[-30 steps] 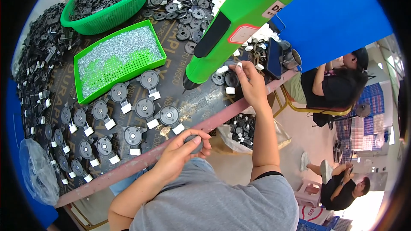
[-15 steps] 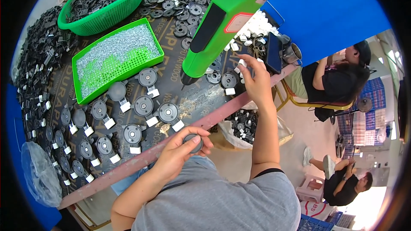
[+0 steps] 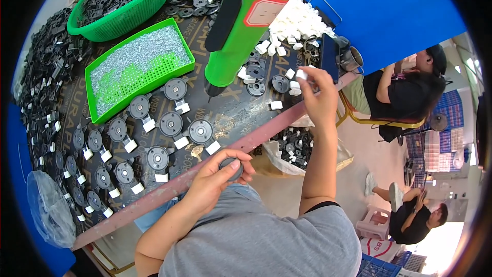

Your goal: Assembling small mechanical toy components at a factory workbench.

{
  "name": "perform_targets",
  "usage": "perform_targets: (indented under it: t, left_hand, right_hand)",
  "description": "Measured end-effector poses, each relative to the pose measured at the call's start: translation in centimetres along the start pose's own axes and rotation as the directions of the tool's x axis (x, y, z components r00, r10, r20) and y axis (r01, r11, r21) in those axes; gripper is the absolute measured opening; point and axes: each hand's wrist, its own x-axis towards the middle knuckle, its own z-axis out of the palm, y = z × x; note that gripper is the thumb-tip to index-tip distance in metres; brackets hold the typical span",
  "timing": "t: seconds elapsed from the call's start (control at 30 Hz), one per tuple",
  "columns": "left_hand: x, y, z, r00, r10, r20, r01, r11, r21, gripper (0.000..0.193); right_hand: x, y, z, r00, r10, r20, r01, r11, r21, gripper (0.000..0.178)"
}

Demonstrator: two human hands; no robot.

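My left hand (image 3: 215, 177), near the table's front edge, has its fingers curled round a black round plastic disc (image 3: 231, 170). Farther right, my right hand (image 3: 320, 95) pinches a small white plastic piece (image 3: 301, 74) between thumb and fingertips, just above the table. Close to those fingers lie another white piece (image 3: 295, 88) and a loose black disc (image 3: 280, 83). Between my hands and the far pile, a green electric screwdriver (image 3: 233, 36) points its tip down at the table. Left of it stand rows of black discs with white tabs (image 3: 200, 132).
A green perforated tray (image 3: 154, 79) holds small metal screws. Behind it sits a green basket (image 3: 110, 30) of black parts. White pieces (image 3: 300, 18) are heaped at the back right, near a phone (image 3: 329, 59) and a metal cup (image 3: 350, 59). Two people sit off to the right.
My right hand has shifted slightly right and now has a white piece at its fingertips. The screwdriver appears farther left. My left hand keeps the disc in place.
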Motion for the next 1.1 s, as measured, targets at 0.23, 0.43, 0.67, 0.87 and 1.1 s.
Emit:
perform_targets:
  t: [0.23, 0.43, 0.67, 0.87, 1.1]
  left_hand:
    - [0.0, -0.1, -0.2, 1.0, -0.002, 0.005, 0.002, 1.0, 0.005, 0.021]
    - [0.1, -0.2, -0.2, 1.0, -0.009, 0.0, 0.009, 1.0, 0.016, 0.021]
    - [0.1, -0.2, -0.2, 1.0, 0.009, 0.0, -0.009, 1.0, 0.018, 0.021]
    - [-0.2, -0.1, -0.1, 1.0, 0.017, 0.017, -0.016, 1.0, -0.013, 0.024]
    - [-0.3, -0.8, 0.4, 0.997, 0.072, 0.01, -0.071, 0.992, -0.105, 0.031]
  right_hand:
    - [0.1, 3.5, -0.4, 0.977, 0.209, -0.028, -0.21, 0.945, -0.25, 0.025]
    - [1.0, 0.2, -0.2, 0.94, -0.185, 0.285, 0.216, 0.973, -0.079, 0.043]
    - [5.0, 0.2, 1.1, 0.757, -0.006, 0.653, 0.104, 0.988, -0.111, 0.036]
    - [5.4, 1.3, 1.5, 0.861, -0.128, 0.492, 0.157, 0.987, -0.017, 0.025]
    - [0.9, -4.8, -3.7, 0.751, -0.001, 0.66, -0.319, 0.875, 0.365, 0.023]
